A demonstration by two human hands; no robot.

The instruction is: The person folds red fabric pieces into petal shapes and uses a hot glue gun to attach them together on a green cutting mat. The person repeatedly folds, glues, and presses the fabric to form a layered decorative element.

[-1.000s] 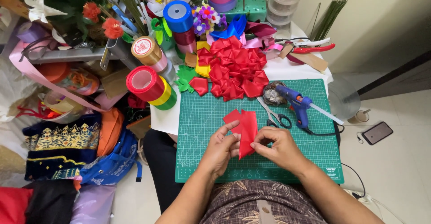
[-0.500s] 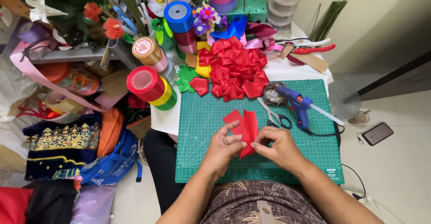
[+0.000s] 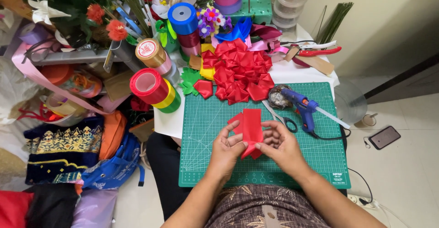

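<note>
Over the green cutting mat, my left hand and right hand both pinch the red ribbon piece closed, keeping its fold from springing open.

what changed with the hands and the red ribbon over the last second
Little. Both hands, left hand and right hand, keep hold of the red ribbon over the green mat; the fold has been turned slightly, so the strip now stands more upright between the fingers. Nothing was let go. The glue gun, scissors and pile of red petals stayed put.
</note>
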